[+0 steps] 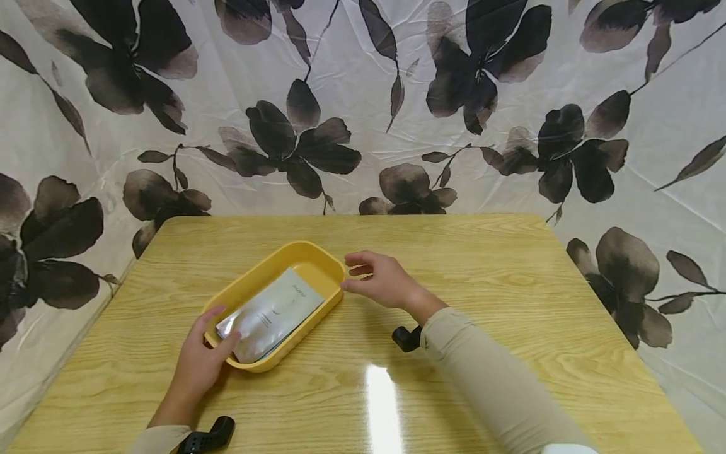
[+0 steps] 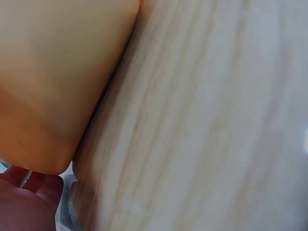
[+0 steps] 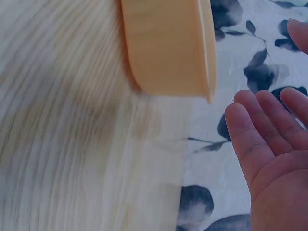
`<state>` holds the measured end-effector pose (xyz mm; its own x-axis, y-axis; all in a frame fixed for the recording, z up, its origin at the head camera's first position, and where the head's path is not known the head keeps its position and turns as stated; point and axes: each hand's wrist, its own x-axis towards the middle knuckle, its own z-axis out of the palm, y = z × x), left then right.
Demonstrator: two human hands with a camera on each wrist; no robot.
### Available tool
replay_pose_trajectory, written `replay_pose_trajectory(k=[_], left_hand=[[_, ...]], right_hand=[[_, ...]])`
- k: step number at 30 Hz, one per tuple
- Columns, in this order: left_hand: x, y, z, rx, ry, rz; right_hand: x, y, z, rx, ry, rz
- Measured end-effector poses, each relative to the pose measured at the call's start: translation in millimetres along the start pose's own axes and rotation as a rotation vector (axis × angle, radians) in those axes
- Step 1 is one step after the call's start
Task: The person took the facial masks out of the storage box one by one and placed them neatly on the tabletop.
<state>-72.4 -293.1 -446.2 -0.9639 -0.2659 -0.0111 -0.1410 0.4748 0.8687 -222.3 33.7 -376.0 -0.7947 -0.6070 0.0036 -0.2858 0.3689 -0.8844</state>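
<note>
A yellow plastic bin [image 1: 309, 328] stands at a slant on the table, its long rounded rim facing up. Inside it lies a pale, shiny flat packet [image 1: 278, 312] with small printed marks. My left hand [image 1: 201, 356] grips the bin's near-left end, thumb over the rim; in the left wrist view its fingers [image 2: 45, 185] meet the end wall. My right hand [image 1: 382, 277] is held beside the far-right end, thumb and fingers apart, with nothing in it. In the right wrist view a gap shows between its fingers [image 3: 248, 134] and the bin [image 3: 168, 53].
The wood-grain table [image 1: 482, 271] reaches back to a white cloth [image 1: 397, 151] with dark flowers, which also hangs along both sides. A bright light reflection [image 1: 382, 403] lies on the near tabletop. Black wrist devices [image 1: 407, 338] sit at both cuffs.
</note>
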Motion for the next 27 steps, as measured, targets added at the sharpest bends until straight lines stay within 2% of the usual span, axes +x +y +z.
replay_pose_trajectory(k=[5, 14, 20, 27], left_hand=[[-2.8, 1.9, 1.7, -0.007, 0.004, -0.012], [-4.0, 1.7, 2.5, -0.007, 0.013, 0.012], [-4.1, 0.2, 2.6, -0.007, 0.015, 0.025], [-5.4, 0.9, 3.0, -0.010, 0.007, 0.015]], right_hand=[[7.2, -4.0, 8.1, 0.001, -0.039, -0.008], [23.5, -9.4, 24.0, -0.049, -0.105, -0.026], [37.3, -15.9, 37.4, -0.158, -0.183, -0.012], [49.3, -21.2, 52.7, -0.316, -0.229, 0.033]])
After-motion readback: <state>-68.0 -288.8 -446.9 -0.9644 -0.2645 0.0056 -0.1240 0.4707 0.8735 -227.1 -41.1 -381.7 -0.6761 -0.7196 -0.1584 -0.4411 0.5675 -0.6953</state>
